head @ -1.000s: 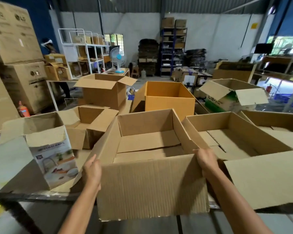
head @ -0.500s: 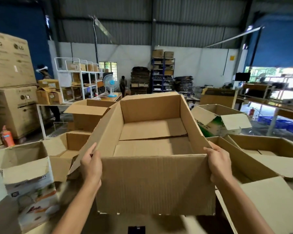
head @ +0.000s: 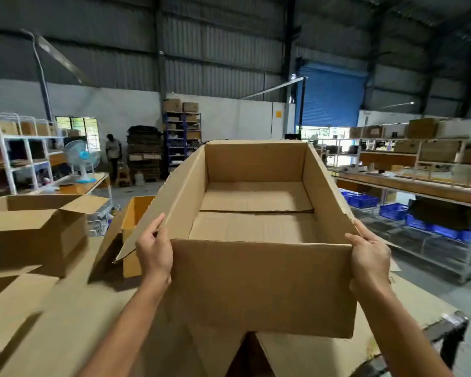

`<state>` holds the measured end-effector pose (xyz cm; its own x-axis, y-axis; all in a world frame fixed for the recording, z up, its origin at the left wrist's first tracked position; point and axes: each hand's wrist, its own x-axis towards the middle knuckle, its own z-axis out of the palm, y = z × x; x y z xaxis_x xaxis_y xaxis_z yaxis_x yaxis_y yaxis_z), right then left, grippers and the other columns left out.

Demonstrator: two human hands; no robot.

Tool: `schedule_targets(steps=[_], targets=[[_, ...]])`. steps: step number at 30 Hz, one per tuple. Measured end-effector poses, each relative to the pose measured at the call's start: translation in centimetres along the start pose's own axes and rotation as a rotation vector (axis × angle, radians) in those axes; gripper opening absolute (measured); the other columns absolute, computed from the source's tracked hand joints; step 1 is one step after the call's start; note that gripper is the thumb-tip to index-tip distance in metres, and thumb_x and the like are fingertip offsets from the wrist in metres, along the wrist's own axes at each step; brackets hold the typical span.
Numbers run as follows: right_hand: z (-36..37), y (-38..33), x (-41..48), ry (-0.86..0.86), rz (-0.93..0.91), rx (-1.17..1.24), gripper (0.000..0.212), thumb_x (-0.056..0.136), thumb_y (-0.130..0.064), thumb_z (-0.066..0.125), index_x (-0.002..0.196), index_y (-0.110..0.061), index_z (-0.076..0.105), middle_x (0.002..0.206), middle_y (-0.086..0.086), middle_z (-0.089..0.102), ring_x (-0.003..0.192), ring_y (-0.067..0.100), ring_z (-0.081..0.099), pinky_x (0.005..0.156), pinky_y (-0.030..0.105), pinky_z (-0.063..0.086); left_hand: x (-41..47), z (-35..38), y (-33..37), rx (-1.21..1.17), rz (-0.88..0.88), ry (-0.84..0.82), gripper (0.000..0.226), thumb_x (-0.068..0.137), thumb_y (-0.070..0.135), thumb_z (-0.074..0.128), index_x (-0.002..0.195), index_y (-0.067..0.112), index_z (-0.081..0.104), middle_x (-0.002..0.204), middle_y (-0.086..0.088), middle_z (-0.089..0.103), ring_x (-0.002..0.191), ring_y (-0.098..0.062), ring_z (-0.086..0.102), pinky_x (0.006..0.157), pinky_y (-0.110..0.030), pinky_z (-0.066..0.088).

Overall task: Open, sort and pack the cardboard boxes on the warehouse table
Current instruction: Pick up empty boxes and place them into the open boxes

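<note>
Warehouse bench (head: pixel 443 329) carries opened boxes (head: pixel 33 232), seemingly unsorted; above it, left grip (head: pixel 154 251) and right grip (head: pixel 370 259) clasp an empty box (head: pixel 259 284), nothing packed.

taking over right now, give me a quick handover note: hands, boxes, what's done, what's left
Left hand: grips the near left corner of the large open cardboard box.
Right hand: grips its near right corner.
Box: held up in the air, top flaps open, nothing inside.
Others: an open brown box and an orange-yellow box sit to the left.
Done: this box is open.
Left: set it down, then sort and pack; nothing in view is packed.
</note>
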<state>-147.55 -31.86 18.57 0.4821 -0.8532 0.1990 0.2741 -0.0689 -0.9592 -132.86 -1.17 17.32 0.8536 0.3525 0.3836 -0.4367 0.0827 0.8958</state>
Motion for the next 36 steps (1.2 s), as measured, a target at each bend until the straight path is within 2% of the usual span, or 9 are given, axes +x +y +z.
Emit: schedule_targets(steps=[2, 6, 13, 17, 22, 25, 27, 30, 36], targets=[[-2.8, -0.2, 2.8, 0.064, -0.009, 0.008, 0.043, 0.099, -0.015, 0.055, 0.140, -0.025, 0.057, 0.134, -0.004, 0.059, 0.114, 0.018, 0.052, 0.104, 0.044, 0.046, -1.1, 4.5, 0.0, -0.029, 0.012, -0.056, 0.035, 0.102, 0.021, 0.053, 0.134, 0.012, 0.062, 0.134, -0.002, 0.061, 0.125, -0.018, 0.054, 0.107, -0.035, 0.044], [-9.0, -0.3, 8.7, 0.159, -0.030, 0.017, 0.044, 0.097, -0.019, 0.057, 0.139, -0.027, 0.057, 0.134, -0.004, 0.061, 0.116, 0.026, 0.058, 0.102, 0.050, 0.050, -3.5, 13.7, -0.1, -0.068, 0.009, -0.167, 0.036, 0.102, 0.024, 0.052, 0.135, 0.014, 0.062, 0.131, 0.000, 0.060, 0.121, -0.018, 0.053, 0.103, -0.038, 0.048], [-20.7, -1.6, 18.8, 0.371, -0.082, 0.026, 0.046, 0.093, -0.016, 0.059, 0.138, -0.026, 0.060, 0.123, -0.003, 0.064, 0.112, 0.028, 0.061, 0.098, 0.048, 0.052, -9.6, 31.8, -0.4, -0.142, -0.030, -0.322, 0.035, 0.101, 0.023, 0.053, 0.133, 0.015, 0.063, 0.132, -0.001, 0.061, 0.121, -0.018, 0.054, 0.106, -0.040, 0.046], [-26.8, -1.3, 23.8, 0.501, -0.111, 0.022, 0.046, 0.091, -0.015, 0.059, 0.135, -0.026, 0.063, 0.132, -0.002, 0.064, 0.116, 0.026, 0.060, 0.102, 0.047, 0.051, -13.6, 41.1, -1.3, -0.172, -0.079, -0.405, 0.032, 0.100, 0.023, 0.056, 0.129, 0.016, 0.066, 0.120, 0.004, 0.062, 0.118, -0.022, 0.057, 0.104, -0.049, 0.049], [-33.5, 0.3, 28.2, 0.648, -0.104, 0.025, 0.048, 0.085, -0.013, 0.061, 0.132, -0.024, 0.065, 0.132, -0.002, 0.065, 0.118, 0.022, 0.061, 0.104, 0.045, 0.049, -18.5, 50.5, -2.6, -0.212, -0.145, -0.536, 0.030, 0.099, 0.016, 0.056, 0.127, 0.011, 0.067, 0.115, 0.001, 0.063, 0.114, -0.022, 0.059, 0.102, -0.049, 0.051], [-37.1, 1.8, 31.3, 0.716, -0.096, 0.038, 0.047, 0.087, -0.011, 0.061, 0.133, -0.022, 0.064, 0.132, 0.000, 0.063, 0.117, 0.020, 0.058, 0.104, 0.043, 0.049, -20.9, 56.5, -4.8, -0.220, -0.179, -0.608, 0.030, 0.098, 0.012, 0.055, 0.125, 0.011, 0.068, 0.116, 0.001, 0.064, 0.114, -0.020, 0.058, 0.104, -0.044, 0.049], [-39.1, 3.1, 33.6, 0.771, -0.092, 0.017, 0.049, 0.082, -0.015, 0.063, 0.130, -0.025, 0.065, 0.130, 0.001, 0.065, 0.114, 0.024, 0.062, 0.101, 0.048, 0.052, -22.5, 60.7, -6.4, -0.211, -0.193, -0.643, 0.031, 0.097, 0.011, 0.055, 0.123, 0.012, 0.069, 0.118, 0.000, 0.066, 0.114, -0.019, 0.059, 0.103, -0.041, 0.049], [-41.8, 4.3, 37.6, 0.824, -0.116, -0.035, 0.049, 0.081, -0.014, 0.063, 0.130, -0.021, 0.066, 0.129, 0.000, 0.067, 0.115, 0.023, 0.063, 0.103, 0.047, 0.050, -24.7, 67.1, -8.5, -0.237, -0.251, -0.694, 0.029, 0.094, 0.013, 0.057, 0.120, 0.014, 0.072, 0.113, 0.000, 0.068, 0.110, -0.021, 0.063, 0.099, -0.042, 0.052], [-46.0, 5.8, 46.5, 0.913, -0.131, -0.155, 0.042, 0.084, -0.016, 0.064, 0.126, -0.014, 0.069, 0.127, 0.000, 0.068, 0.116, 0.019, 0.062, 0.107, 0.041, 0.048, -28.2, 79.8, -11.9, -0.258, -0.274, -0.808, 0.027, 0.094, 0.012, 0.056, 0.115, 0.013, 0.073, 0.109, -0.001, 0.069, 0.103, -0.018, 0.062, 0.087, -0.029, 0.050]])
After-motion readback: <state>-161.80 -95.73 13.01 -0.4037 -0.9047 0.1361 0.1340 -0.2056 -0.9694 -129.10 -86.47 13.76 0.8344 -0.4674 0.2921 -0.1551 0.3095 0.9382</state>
